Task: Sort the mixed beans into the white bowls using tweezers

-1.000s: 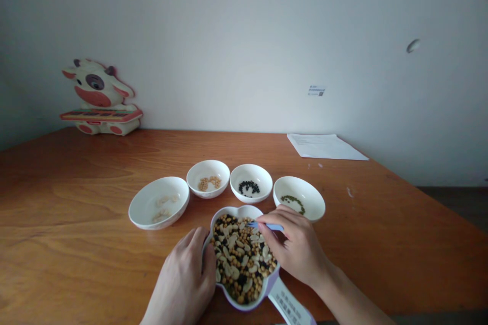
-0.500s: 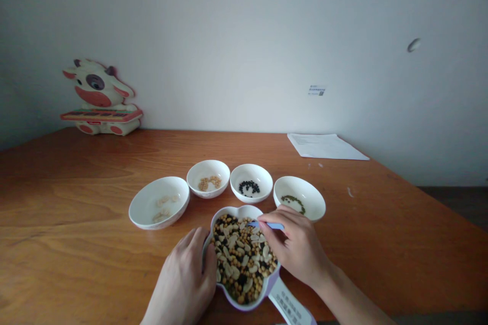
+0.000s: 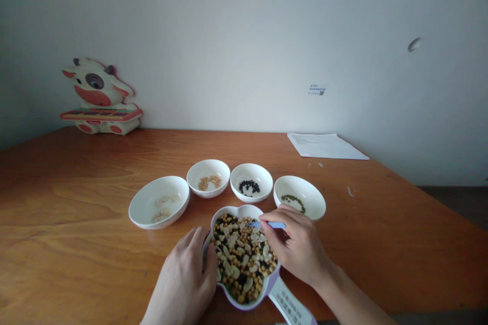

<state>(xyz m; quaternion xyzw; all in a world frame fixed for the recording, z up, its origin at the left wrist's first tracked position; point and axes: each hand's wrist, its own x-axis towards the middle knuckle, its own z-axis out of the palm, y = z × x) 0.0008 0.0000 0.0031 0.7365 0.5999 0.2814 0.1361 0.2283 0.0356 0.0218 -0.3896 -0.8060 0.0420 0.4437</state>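
Right hand pinches blue tweezers over mixed beans; left hand clasps dish rim; white bowls just beyond.

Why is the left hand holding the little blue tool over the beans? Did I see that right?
Not quite: the head view shows that the right hand holds the little blue tool over the beans, not the left hand.
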